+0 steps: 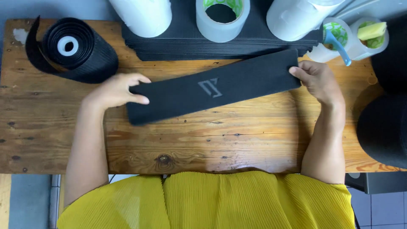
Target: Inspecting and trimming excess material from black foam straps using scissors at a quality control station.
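A long black fabric strip (237,87) with a grey emblem at its middle lies slightly tilted on the wooden table (203,140). My left hand (116,90) grips its left end, thumb on top. At the other end, my right hand (318,80) pinches the strip's right edge between the fingers. The strip is held stretched flat between both hands.
A black roll (72,48) with a white core lies at the back left. A stack of black sheets (186,44) sits behind, with a clear tape roll (222,19) and two white rolls (144,15) on it. Small tape rolls (337,36) and a blue tool (339,46) stand back right; black rolls (383,127) at right.
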